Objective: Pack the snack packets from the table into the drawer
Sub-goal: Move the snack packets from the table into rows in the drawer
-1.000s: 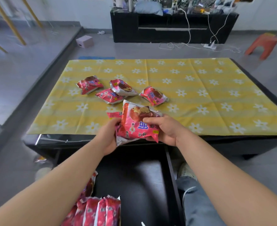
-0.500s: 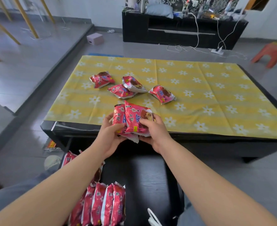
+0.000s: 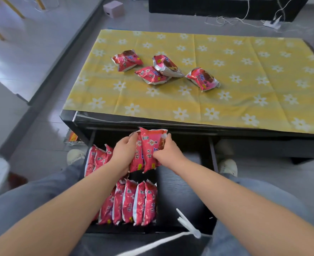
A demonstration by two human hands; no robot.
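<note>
My left hand (image 3: 123,154) and my right hand (image 3: 168,154) together grip two red snack packets (image 3: 148,150), held upright side by side above the open black drawer (image 3: 185,191). A row of several red packets (image 3: 134,204) stands on edge in the drawer's left part, with more packets (image 3: 97,157) behind my left forearm. Several loose packets lie on the yellow flowered tablecloth (image 3: 244,89): one at the left (image 3: 127,60), two overlapping in the middle (image 3: 153,75) (image 3: 166,65), and one at the right (image 3: 202,79).
The drawer's right half shows bare black bottom. A white cord with a plastic toggle (image 3: 187,224) hangs over the drawer's near edge. My knees flank the drawer, shoes (image 3: 227,167) on the floor. A pink box (image 3: 113,9), cables and a black cabinet (image 3: 226,6) are beyond the table.
Both hands brought the held packets down from the table's front edge to over the open drawer. The view tilted downward. The loose packets on the cloth stayed put.
</note>
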